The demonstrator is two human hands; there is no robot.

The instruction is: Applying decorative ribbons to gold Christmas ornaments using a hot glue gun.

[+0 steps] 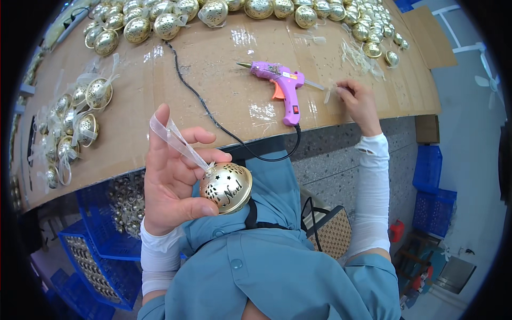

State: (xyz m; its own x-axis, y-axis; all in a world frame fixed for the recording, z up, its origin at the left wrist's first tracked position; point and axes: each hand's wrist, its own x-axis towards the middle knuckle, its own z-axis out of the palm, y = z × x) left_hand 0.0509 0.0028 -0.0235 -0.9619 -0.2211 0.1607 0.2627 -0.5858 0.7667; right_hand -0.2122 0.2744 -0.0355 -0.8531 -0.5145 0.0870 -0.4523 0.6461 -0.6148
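Note:
Over my lap, my left hand grips a gold bell ornament with cut-out patterns and dark lettering. Its sheer white ribbon loop runs up across the raised index finger. At the table's near edge, my right hand has thumb and index finger pinched together. A short translucent strip lies right by those fingertips; whether they hold it is unclear. Left of this hand, a purple glue gun with an orange trigger rests on the cardboard, a clear glue stick poking from its back.
Many gold bells line the table's far side. Ribboned bells cluster at the left, and loose white ribbons lie at the far right. A black cord crosses the cardboard and hangs past the edge. Blue crates stand below.

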